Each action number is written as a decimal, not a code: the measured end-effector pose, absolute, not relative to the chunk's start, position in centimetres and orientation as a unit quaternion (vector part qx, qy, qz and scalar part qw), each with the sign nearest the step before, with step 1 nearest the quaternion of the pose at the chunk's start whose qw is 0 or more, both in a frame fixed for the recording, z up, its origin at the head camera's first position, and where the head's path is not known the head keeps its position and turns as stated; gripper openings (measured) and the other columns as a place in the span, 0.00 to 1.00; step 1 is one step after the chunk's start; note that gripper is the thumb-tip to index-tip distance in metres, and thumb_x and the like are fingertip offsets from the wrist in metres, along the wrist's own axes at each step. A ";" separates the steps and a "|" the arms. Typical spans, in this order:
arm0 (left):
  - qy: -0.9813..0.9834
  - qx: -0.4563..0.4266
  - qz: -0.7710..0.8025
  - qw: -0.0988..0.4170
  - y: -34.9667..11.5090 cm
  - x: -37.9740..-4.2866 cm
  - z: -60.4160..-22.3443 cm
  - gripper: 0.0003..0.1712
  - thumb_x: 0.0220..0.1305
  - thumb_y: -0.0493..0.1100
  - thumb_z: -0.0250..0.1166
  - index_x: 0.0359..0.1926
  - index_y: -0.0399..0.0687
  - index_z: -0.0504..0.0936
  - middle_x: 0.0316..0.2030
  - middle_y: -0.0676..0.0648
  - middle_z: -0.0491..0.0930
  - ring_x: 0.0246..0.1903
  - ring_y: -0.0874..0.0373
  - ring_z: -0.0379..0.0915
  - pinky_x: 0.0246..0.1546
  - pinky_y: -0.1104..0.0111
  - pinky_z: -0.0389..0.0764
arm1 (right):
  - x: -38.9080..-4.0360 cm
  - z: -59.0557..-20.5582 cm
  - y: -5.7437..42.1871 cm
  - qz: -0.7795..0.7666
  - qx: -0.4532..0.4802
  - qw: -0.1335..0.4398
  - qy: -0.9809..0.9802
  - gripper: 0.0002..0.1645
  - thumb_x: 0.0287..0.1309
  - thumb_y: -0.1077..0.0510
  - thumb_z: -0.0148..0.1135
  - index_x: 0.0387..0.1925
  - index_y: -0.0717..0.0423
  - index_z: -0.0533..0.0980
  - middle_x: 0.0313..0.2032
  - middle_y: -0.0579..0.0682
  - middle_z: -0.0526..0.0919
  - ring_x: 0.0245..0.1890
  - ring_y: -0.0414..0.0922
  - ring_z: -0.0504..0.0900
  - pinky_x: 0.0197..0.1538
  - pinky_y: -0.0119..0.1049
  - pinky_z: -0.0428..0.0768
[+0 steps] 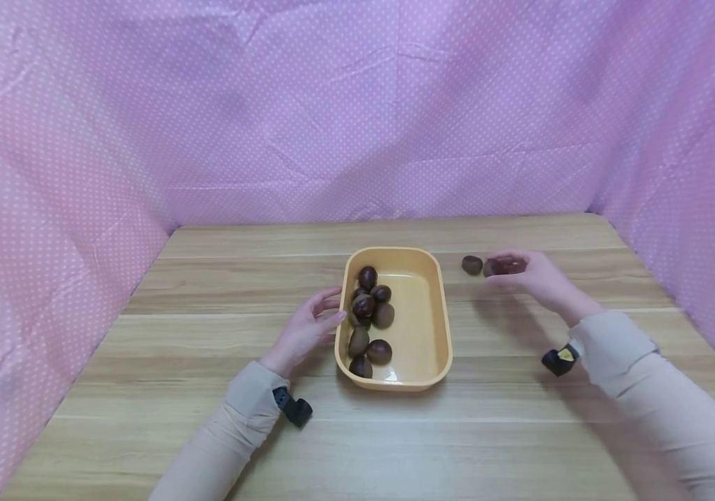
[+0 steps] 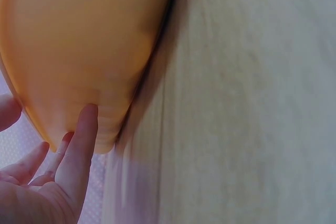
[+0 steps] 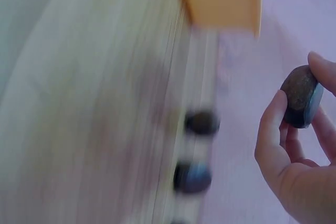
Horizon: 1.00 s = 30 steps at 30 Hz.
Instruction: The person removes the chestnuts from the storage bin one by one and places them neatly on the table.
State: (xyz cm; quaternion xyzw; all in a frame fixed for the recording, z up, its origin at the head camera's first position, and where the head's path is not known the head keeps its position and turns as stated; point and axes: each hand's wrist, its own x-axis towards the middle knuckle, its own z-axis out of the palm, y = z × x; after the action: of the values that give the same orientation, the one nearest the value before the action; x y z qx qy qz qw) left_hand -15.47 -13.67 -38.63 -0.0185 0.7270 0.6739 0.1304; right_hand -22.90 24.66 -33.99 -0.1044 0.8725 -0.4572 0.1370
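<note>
A yellow rectangular tray (image 1: 416, 327) holds several brown chestnuts (image 1: 379, 352), mostly along its left side. My left hand (image 1: 310, 327) rests against the tray's left outer wall, the thumb at the rim. In the left wrist view its fairly straight fingers (image 2: 84, 145) lie along the wall. To the right of the tray, my right hand (image 1: 523, 275) is over the table and pinches one chestnut (image 3: 303, 96) between thumb and fingers. Just left of that hand, another chestnut (image 1: 472, 265) lies on the table. The right wrist view shows further loose chestnuts (image 3: 193, 177), blurred, below the held one.
The wood-grain table (image 1: 207, 390) runs back to a pink polka-dot cloth (image 1: 307, 111), which also hangs at both sides. Each wrist wears a small black camera (image 1: 294, 409) over a light sleeve.
</note>
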 end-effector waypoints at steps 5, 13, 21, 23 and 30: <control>0.724 -0.021 0.677 0.130 -13.6 -15.5 -38.6 0.32 0.65 0.33 0.57 0.69 0.44 0.59 0.64 0.34 0.64 0.56 0.42 0.70 0.49 0.54 0.81 | -23.8 -34.0 28.8 -0.469 -0.065 0.131 0.871 0.40 0.59 0.55 0.64 0.66 0.68 0.58 0.59 0.64 0.71 0.37 0.19 0.72 0.48 0.29 0.82; 0.725 -0.024 0.676 0.131 -13.6 -15.5 -38.5 0.32 0.66 0.33 0.57 0.69 0.44 0.59 0.64 0.34 0.64 0.57 0.41 0.70 0.49 0.54 0.81 | -24.8 -34.9 33.6 -0.429 -0.027 0.091 0.898 0.41 0.58 0.53 0.65 0.64 0.71 0.59 0.48 0.52 0.78 0.38 0.25 0.73 0.41 0.21 0.80; 0.724 -0.025 0.677 0.133 -13.5 -15.4 -38.5 0.32 0.65 0.33 0.57 0.69 0.45 0.59 0.64 0.34 0.64 0.56 0.40 0.70 0.49 0.54 0.81 | -25.6 -36.5 36.2 -0.335 -0.016 0.057 0.940 0.38 0.58 0.56 0.63 0.60 0.77 0.60 0.57 0.81 0.62 0.59 0.72 0.61 0.61 0.63 0.63; 0.725 -0.024 0.675 0.134 -13.5 -15.4 -38.4 0.32 0.65 0.33 0.57 0.69 0.45 0.59 0.64 0.34 0.64 0.57 0.40 0.70 0.49 0.54 0.81 | -25.9 -37.0 36.7 -0.321 -0.018 0.045 0.946 0.37 0.57 0.57 0.64 0.59 0.77 0.61 0.56 0.81 0.63 0.57 0.72 0.63 0.59 0.62 0.65; 0.725 -0.028 0.676 0.133 -13.5 -15.4 -38.4 0.32 0.66 0.33 0.57 0.69 0.45 0.59 0.64 0.34 0.64 0.57 0.40 0.70 0.50 0.53 0.80 | -26.7 -37.7 38.0 -0.293 -0.029 0.038 0.955 0.33 0.56 0.60 0.63 0.56 0.78 0.64 0.55 0.80 0.66 0.53 0.71 0.68 0.47 0.36 0.73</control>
State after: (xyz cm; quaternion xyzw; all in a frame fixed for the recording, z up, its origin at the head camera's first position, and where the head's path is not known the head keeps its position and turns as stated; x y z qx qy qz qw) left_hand -15.45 -13.51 -38.38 -0.0275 0.7248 0.6755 0.1327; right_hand -26.72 37.99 -37.73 -0.0285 0.9550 -0.2927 0.0382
